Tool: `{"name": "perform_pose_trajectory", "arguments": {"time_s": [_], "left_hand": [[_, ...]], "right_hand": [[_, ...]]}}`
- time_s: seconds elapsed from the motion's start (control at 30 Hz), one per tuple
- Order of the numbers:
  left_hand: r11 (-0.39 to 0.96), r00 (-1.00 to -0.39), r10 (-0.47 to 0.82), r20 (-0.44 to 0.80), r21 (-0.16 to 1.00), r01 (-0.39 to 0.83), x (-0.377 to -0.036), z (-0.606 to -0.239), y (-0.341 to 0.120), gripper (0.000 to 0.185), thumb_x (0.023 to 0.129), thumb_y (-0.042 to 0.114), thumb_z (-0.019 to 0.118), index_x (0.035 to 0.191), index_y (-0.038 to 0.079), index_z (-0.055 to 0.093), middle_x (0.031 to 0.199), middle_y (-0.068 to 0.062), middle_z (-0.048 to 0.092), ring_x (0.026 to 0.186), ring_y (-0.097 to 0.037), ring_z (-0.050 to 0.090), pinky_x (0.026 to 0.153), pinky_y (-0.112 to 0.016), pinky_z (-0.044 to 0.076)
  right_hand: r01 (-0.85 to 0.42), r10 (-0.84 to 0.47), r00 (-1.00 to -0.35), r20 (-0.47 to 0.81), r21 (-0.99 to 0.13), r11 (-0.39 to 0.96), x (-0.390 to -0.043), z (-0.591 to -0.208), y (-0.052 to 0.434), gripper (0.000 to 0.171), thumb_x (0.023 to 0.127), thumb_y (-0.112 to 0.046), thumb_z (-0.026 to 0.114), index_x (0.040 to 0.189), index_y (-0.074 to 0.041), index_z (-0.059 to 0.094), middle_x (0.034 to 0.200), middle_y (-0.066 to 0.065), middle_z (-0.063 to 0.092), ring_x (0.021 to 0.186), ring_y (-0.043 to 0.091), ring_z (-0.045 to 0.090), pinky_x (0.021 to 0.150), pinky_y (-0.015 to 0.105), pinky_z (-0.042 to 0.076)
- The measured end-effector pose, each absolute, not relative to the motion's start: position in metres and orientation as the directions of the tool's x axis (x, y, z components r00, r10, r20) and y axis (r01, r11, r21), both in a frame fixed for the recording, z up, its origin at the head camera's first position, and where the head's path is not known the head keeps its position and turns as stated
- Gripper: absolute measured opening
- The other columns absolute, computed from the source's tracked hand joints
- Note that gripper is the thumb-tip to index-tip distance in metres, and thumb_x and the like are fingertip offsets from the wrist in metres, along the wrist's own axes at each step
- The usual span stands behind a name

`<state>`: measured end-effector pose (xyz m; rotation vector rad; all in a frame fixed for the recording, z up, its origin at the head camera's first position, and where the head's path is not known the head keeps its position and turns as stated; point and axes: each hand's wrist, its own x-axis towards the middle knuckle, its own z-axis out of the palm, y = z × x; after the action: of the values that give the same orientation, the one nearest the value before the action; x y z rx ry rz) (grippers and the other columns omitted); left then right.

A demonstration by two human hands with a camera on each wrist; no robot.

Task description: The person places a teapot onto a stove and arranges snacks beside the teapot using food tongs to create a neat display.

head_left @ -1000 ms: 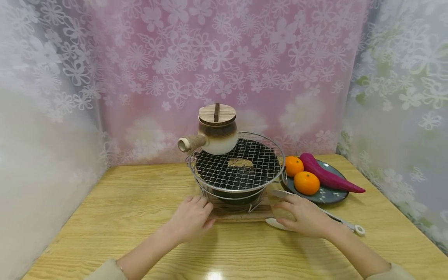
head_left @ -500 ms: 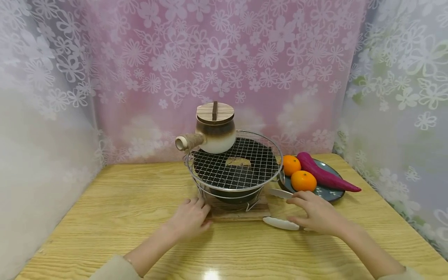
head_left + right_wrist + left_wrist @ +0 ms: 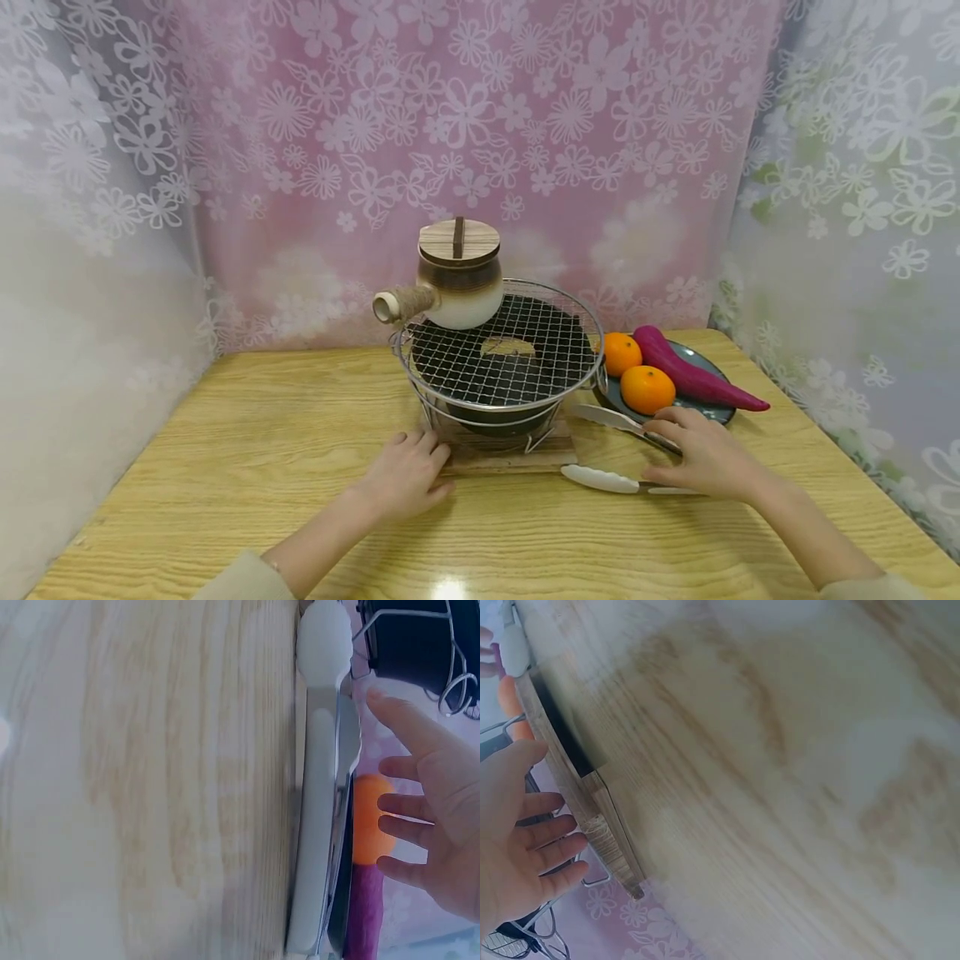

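Observation:
My left hand (image 3: 405,477) lies flat on the wooden table, its straight fingers at the front left corner of the wooden board (image 3: 510,458) under the grill. The left wrist view shows that hand (image 3: 510,840) open beside the board's edge (image 3: 592,817). My right hand (image 3: 697,454) rests with relaxed fingers over the metal tongs (image 3: 600,479), which lie on the table right of the board with their white tips toward the grill. In the right wrist view my right hand (image 3: 442,825) is spread beside the tongs (image 3: 322,787).
A round wire grill (image 3: 498,354) stands on the board, with a ceramic side-handled pot (image 3: 459,279) with a wooden lid at its back left. A dark plate (image 3: 712,408) to the right holds two oranges (image 3: 647,389) and a purple sweet potato (image 3: 693,379). Flowered curtains surround the table (image 3: 262,450).
My right hand has slid right along the tongs, away from the board, uncovering their white tip. The left hand has barely moved.

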<state>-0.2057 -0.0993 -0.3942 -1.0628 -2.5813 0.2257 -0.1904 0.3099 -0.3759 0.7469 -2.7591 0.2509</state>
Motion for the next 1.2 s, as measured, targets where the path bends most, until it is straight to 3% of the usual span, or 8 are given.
{"name": "perform_pose_trajectory", "arguments": {"time_s": [0.23, 0.7, 0.93, 1.2], "left_hand": [[0.702, -0.669, 0.710, 0.221, -0.290, 0.650, -0.205, -0.393, -0.099, 0.040, 0.083, 0.048, 0.060, 0.097, 0.010, 0.060, 0.093, -0.006, 0.056, 0.090, -0.022, 0.053, 0.072, -0.033, 0.045], [0.692, -0.666, 0.719, 0.199, -0.299, 0.657, -0.202, -0.391, -0.099, 0.042, 0.083, 0.047, 0.061, 0.100, 0.009, 0.059, 0.098, -0.008, 0.055, 0.095, -0.024, 0.052, 0.074, -0.034, 0.045], [0.688, -0.662, 0.722, 0.200, -0.303, 0.659, -0.202, -0.392, -0.098, 0.041, 0.082, 0.047, 0.061, 0.099, 0.009, 0.059, 0.097, -0.007, 0.055, 0.094, -0.024, 0.052, 0.073, -0.033, 0.045], [0.691, -0.666, 0.720, 0.195, -0.290, 0.662, -0.202, -0.390, -0.097, 0.041, 0.082, 0.046, 0.063, 0.100, 0.009, 0.059, 0.097, -0.008, 0.055, 0.095, -0.024, 0.052, 0.074, -0.035, 0.046]], "right_hand": [[-0.462, -0.436, -0.874, 0.215, -0.089, 0.882, -0.192, -0.381, 0.317, 0.081, 0.063, -0.069, 0.068, 0.114, -0.006, 0.060, 0.111, 0.010, 0.055, 0.095, 0.031, 0.056, 0.077, 0.053, 0.045], [-0.409, -0.404, -0.902, 0.154, 0.004, 0.913, -0.190, -0.390, 0.314, 0.086, 0.061, -0.070, 0.068, 0.118, -0.006, 0.058, 0.107, 0.007, 0.052, 0.089, 0.025, 0.053, 0.071, 0.048, 0.045], [-0.406, -0.400, -0.909, 0.119, -0.026, 0.914, -0.188, -0.396, 0.312, 0.088, 0.062, -0.070, 0.068, 0.123, -0.007, 0.055, 0.105, 0.006, 0.049, 0.085, 0.022, 0.051, 0.074, 0.047, 0.046], [-0.410, -0.400, -0.908, 0.126, -0.062, 0.910, -0.191, -0.401, 0.312, 0.088, 0.063, -0.064, 0.072, 0.124, -0.004, 0.054, 0.102, 0.009, 0.047, 0.077, 0.021, 0.049, 0.066, 0.042, 0.047]]}}
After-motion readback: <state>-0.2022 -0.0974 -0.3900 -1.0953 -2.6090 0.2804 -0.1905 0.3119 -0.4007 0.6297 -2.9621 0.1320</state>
